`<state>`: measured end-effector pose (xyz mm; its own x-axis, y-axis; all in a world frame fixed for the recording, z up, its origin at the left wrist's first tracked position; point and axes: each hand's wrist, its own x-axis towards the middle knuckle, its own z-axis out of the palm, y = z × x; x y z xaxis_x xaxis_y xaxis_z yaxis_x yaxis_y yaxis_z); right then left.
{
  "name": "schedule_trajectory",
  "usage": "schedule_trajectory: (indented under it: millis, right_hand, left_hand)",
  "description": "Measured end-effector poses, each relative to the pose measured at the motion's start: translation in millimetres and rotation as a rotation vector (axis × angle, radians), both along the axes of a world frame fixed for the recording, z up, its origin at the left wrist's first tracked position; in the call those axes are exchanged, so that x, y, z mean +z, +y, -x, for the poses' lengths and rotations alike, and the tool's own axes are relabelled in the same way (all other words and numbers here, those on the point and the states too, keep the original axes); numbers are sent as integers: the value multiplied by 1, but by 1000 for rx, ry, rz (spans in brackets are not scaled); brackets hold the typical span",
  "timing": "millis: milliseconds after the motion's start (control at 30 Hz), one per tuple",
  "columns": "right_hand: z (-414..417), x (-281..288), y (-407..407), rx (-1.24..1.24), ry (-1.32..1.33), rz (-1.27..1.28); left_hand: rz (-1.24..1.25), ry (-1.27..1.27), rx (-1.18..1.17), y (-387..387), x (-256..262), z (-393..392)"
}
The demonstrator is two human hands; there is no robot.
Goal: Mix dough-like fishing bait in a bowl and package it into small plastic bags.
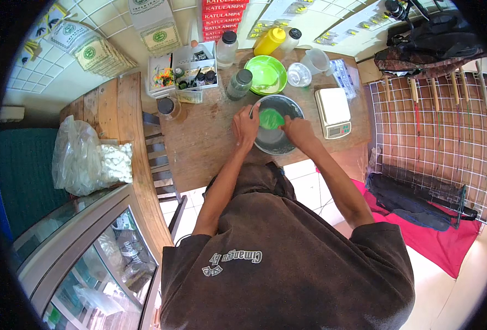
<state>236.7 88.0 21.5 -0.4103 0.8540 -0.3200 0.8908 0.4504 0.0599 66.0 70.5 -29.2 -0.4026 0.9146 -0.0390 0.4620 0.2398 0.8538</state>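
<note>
On the wooden table stands a dark grey mixing basin [286, 142] with pale residue along its inner wall. My left hand [245, 126] grips the basin's left rim. Inside the basin, my right hand [300, 131] holds a rounded green plastic tool [270, 119] by its right edge; whether it is a scraper or a shallow bowl I cannot tell. Just behind the basin sit bright green bowls [266, 74], the top one with pale residue in it. A jar with a dark lid [239, 84] stands close to my left hand.
Right of the basin is a white digital scale [334, 111]. Behind are a clear cup [299, 75], a measuring jug [315, 61], a yellow squeeze bottle [270, 41] and a compartment box [196, 66]. Another lidded jar [168, 108] stands left. A wooden counter [124, 107] carries plastic bags.
</note>
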Motion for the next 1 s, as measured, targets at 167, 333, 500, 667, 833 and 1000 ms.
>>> schedule_trajectory:
  millis: [167, 333, 500, 667, 833, 1000]
  right_hand:
    - [14, -54, -30, -48, -10, 88]
    - [-5, -88, 10, 217, 39, 506]
    - [18, -40, 28, -493, 22, 1051]
    - [18, -24, 41, -468, 54, 1132]
    - [-31, -94, 18, 122, 203, 145]
    - [23, -28, 5, -124, -3, 489]
  left_hand:
    - [-19, 10, 17, -1, -2, 0]
    - [-60, 30, 6, 8, 2, -11]
    - [18, -9, 27, 1, -1, -2]
    - [16, 32, 53, -3, 0, 3]
    - [4, 55, -61, 16, 15, -24]
    - [-27, 61, 49, 2, -3, -2]
